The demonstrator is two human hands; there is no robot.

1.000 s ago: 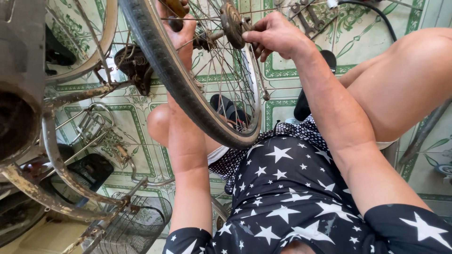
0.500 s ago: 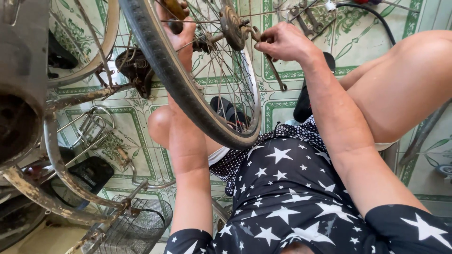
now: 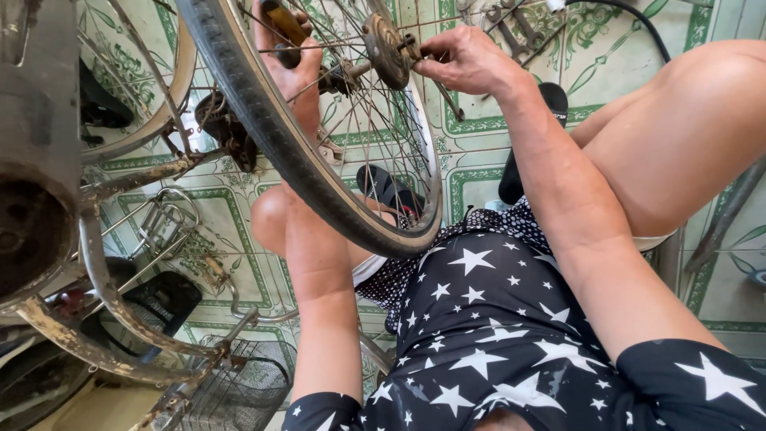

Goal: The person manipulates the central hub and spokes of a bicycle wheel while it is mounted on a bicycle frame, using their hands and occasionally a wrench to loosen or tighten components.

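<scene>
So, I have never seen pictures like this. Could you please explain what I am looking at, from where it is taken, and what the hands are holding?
The picture comes from a camera worn on a person's head, looking down at their own two bare hands and knees. In front is a rusty spoked bicycle wheel with a black tyre. The left hand reaches behind the spokes and grips a yellowish tool handle. The right hand pinches a small part at the round metal hub in the wheel's middle. Below is a green patterned tiled floor, with metal wrenches lying at the top. A wire basket and a rusty bicycle frame show at the left.
</scene>
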